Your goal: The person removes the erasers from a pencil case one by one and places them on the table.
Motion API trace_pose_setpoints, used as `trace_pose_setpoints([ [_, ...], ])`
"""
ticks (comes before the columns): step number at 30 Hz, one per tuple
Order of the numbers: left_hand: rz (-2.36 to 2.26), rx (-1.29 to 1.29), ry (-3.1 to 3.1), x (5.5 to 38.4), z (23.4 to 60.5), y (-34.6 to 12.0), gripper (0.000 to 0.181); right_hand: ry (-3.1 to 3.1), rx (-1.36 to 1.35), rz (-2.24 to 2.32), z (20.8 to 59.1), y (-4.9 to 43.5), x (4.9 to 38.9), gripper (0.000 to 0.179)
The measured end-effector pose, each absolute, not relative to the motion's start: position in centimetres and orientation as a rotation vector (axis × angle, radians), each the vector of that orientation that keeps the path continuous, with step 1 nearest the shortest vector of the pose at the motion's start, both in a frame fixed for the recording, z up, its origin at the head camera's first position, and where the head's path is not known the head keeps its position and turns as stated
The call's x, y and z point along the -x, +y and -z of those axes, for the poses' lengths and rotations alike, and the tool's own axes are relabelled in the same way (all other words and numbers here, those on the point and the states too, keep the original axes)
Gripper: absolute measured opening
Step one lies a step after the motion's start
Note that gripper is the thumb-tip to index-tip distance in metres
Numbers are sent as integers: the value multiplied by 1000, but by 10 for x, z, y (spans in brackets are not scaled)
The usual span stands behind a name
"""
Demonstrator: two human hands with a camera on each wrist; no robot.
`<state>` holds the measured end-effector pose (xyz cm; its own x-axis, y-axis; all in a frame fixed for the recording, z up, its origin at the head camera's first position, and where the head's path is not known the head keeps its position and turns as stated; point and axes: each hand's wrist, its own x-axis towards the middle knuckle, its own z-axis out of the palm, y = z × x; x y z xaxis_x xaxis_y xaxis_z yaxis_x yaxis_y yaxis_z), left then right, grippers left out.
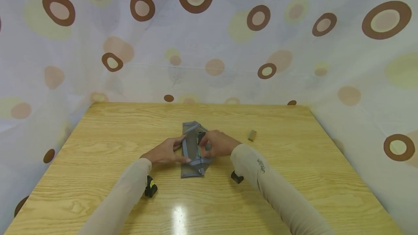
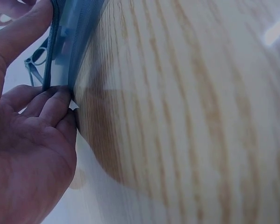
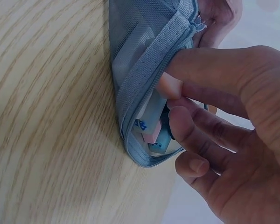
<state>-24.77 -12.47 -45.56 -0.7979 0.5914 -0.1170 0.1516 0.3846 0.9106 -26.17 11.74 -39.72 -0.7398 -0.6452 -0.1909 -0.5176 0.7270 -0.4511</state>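
A grey-blue mesh zip pouch (image 1: 191,148) lies on the wooden table with its zipped mouth gaping on the right. My left hand (image 1: 168,150) grips its left side, thumb at the zip edge and fingers against the mesh in the left wrist view. The thumb and curled fingers of my right hand (image 1: 217,143) reach into the mouth; I cannot tell whether they pinch anything. Inside, by those fingertips, are a pale blue block (image 3: 151,114) with blue lettering, a small pink block (image 3: 152,133) and a teal block (image 3: 162,140). A black piece (image 1: 201,137) shows beside the right fingers.
A small brownish block (image 1: 252,135) lies on the table (image 1: 287,169) to the right of the pouch. Spotted white sheeting (image 1: 202,46) rises behind the table and along both sides. Black wrist cameras (image 1: 150,187) are strapped under both sleeves.
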Motion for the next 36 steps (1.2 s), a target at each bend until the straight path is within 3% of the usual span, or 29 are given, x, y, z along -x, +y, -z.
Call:
trace_pose_setpoints([
  [13,-1384,-635,2237,246,456,-126,103,2610,1015,590,386,130,273,11],
  [22,-1404,-643,2218,247,454,-125,104,2753,915,708,366,162,287,6],
  [29,-1394,-648,2226,247,453,-125,104,2848,683,712,365,191,296,34],
  [36,-1379,-651,2236,248,455,-124,104,2903,495,685,380,215,301,30],
])
